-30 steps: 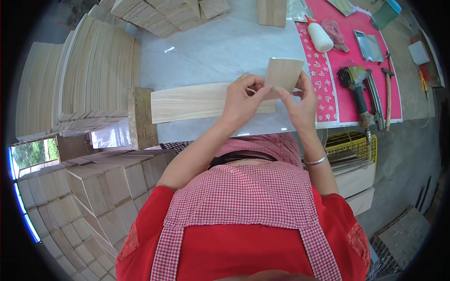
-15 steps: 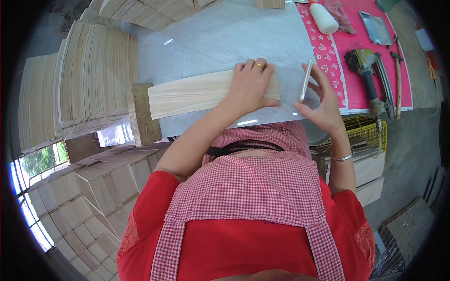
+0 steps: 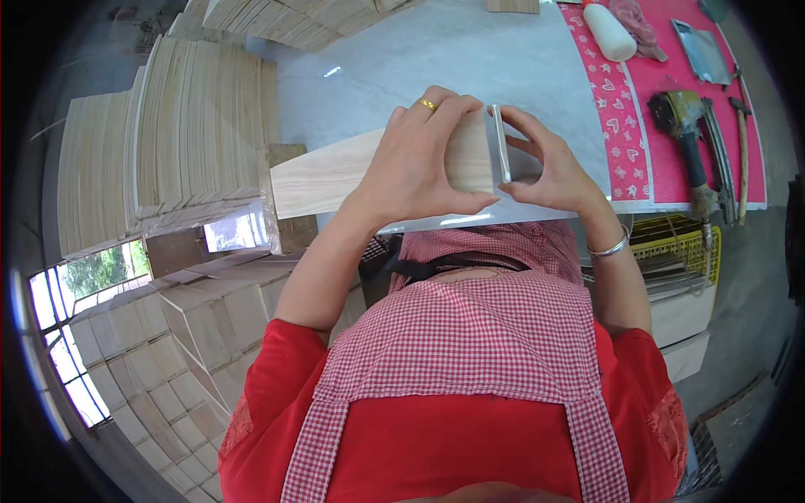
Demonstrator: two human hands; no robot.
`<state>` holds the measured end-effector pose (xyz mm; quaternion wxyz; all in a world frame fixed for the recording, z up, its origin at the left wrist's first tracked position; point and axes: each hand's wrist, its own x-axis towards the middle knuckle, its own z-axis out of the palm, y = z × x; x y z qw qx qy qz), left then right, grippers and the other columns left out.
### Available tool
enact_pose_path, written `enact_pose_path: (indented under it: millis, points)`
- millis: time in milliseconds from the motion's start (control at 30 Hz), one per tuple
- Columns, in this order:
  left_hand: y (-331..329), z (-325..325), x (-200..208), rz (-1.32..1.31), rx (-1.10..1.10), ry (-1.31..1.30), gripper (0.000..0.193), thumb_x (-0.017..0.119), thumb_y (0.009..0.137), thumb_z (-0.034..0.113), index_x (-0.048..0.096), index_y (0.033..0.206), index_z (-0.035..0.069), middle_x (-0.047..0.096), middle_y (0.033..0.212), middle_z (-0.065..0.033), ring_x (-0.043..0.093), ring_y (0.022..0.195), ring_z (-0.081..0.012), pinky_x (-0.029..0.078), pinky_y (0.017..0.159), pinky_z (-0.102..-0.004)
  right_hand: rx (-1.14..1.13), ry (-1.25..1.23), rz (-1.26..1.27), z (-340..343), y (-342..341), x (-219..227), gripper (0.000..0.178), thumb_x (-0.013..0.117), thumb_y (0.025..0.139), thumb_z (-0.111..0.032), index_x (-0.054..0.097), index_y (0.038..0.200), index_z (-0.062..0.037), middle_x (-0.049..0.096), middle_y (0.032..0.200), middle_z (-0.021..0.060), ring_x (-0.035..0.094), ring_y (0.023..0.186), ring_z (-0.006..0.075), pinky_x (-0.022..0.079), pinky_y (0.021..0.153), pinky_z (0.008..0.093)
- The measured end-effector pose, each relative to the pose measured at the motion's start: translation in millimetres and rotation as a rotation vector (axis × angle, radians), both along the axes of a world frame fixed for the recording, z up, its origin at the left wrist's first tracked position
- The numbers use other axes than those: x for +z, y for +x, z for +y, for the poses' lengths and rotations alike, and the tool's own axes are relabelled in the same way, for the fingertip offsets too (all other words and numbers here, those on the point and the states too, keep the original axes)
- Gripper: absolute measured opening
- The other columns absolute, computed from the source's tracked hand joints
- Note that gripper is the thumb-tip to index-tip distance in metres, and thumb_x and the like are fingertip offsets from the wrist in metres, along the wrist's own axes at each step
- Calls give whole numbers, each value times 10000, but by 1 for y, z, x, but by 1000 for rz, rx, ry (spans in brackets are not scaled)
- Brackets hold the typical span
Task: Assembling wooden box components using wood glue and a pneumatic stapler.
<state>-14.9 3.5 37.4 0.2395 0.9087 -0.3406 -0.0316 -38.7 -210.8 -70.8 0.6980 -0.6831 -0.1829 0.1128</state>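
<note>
A long pale wooden board (image 3: 319, 178) lies on the table with its left end at a tape-covered block (image 3: 289, 230). My left hand (image 3: 411, 163), a ring on one finger, grips the board across its width near the right end, thumb at the near edge and fingers at the far edge. In my right hand (image 3: 553, 168) a short thin wooden panel (image 3: 503, 149) stands on edge, pinched between thumb and fingers. A whitish line runs along its upper edge. The panel is right beside the board's right end; whether the two touch I cannot tell.
Tall stacks of thin boards (image 3: 201, 126) stand at the left. On the pink mat (image 3: 646, 159) at right lie a nail gun (image 3: 688, 142), a hammer (image 3: 742, 159) and a white bottle (image 3: 610, 33). Below are a yellow crate (image 3: 671, 239) and stacked wooden boxes (image 3: 168, 369).
My right hand has brought the short panel leftward to the board's right end. My left hand has shifted from lying over the board to gripping both its edges. The whole view has shifted slightly.
</note>
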Motion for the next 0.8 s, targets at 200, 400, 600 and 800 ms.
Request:
enact_pose_path:
  millis: [200, 400, 600, 800]
  points:
    - [2, -9, -5, 45, 10, -41, 867, 858, 521, 357, 529, 1262, 50, 552, 1190, -127, 563, 1059, -319, 422, 897, -407, 6, -19, 11, -2, 0, 0, 945, 742, 626, 2, 346, 1484, -8, 415, 1482, 158, 380, 1412, 284, 374, 1151, 465]
    - [6, -13, -8, 41, 25, -6, 864, 853, 511, 359, 529, 1251, 53, 549, 1183, -126, 565, 1053, -313, 423, 881, -404, 3, -20, 0, -2, 1, -1, 958, 731, 611, 5, 342, 1486, -8, 419, 1478, 167, 396, 1402, 288, 378, 1149, 461]
    - [8, -14, -11, 48, 25, -1, 859, 853, 513, 360, 528, 1245, 51, 545, 1187, -127, 566, 1049, -312, 423, 881, -403, 3, -23, -3, -3, 1, -3, 962, 739, 607, -7, 345, 1485, -12, 420, 1479, 169, 399, 1399, 289, 381, 1146, 461]
    - [8, -15, -12, 46, 24, 20, 854, 855, 514, 365, 528, 1236, 47, 542, 1183, -128, 566, 1045, -314, 424, 878, -403, 7, -27, -6, -3, 1, -3, 963, 744, 605, -13, 348, 1483, -12, 424, 1476, 170, 407, 1392, 289, 386, 1142, 461]
